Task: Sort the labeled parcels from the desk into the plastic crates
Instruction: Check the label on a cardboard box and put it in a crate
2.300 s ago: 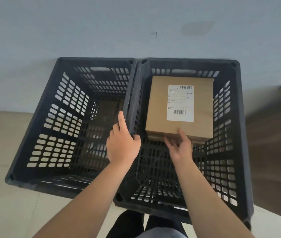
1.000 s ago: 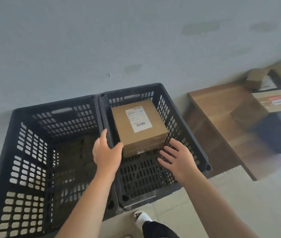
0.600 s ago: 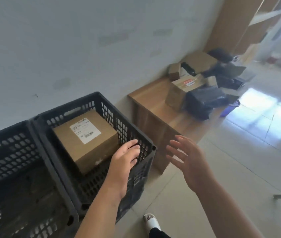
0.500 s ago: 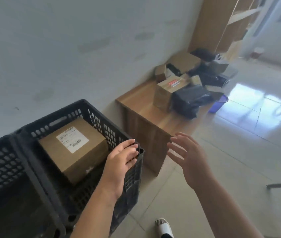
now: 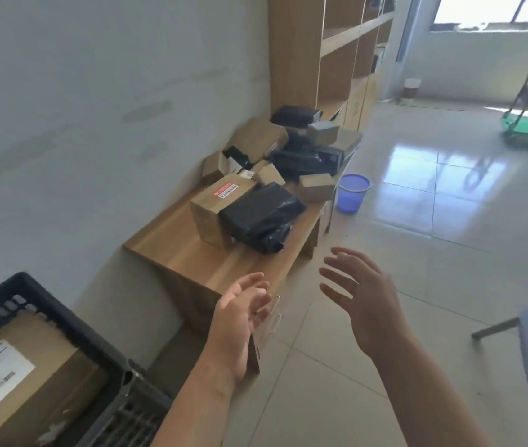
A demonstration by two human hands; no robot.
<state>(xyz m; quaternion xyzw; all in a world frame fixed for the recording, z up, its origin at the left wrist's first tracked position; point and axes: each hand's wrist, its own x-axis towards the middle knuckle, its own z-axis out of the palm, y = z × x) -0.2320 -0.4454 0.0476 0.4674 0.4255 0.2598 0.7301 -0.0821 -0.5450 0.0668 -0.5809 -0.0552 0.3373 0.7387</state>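
Pale wall (image 5: pixel 95 91), glossy tiled floor (image 5: pixel 449 253)

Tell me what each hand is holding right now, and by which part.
Nothing is held. The left hand and right hand are both open in the air, fingers spread, touching no parcel.

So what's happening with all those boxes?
A person is sorting parcels. One labeled brown box already sits in the black crate. Both hands, left hand and right hand, are open and hold nothing, stretched toward the wooden desk, where a pile of parcels waits.
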